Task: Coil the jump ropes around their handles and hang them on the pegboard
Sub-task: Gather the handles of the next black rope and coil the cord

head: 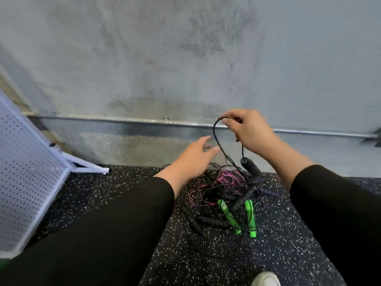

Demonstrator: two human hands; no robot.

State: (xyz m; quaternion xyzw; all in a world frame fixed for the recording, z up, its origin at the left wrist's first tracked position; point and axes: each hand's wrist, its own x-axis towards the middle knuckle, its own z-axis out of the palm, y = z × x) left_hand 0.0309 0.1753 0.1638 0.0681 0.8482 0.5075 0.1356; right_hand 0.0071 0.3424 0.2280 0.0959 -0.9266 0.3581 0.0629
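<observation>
Pegboard (pixel 26 182) leaned at 9 o'clock on speckled floor (pixel 206 265). Tangled rope pile (pixel 224 195) lay at 5 o'clock, green handles (pixel 228 216) running long axis 11-to-5. Right hand (pixel 250 129) pinched black rope (pixel 216 139), looped over fingers; its black handle (pixel 250 166) dangled, cord end up toward 11. Left hand (pixel 193 155) spread, fingers relaxed, holding nothing, near the rope.

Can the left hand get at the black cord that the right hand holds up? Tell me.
Probably yes. The left hand is open, fingers stretched toward the black cord, which hangs in free air from the right hand. Nothing lies between them.
</observation>
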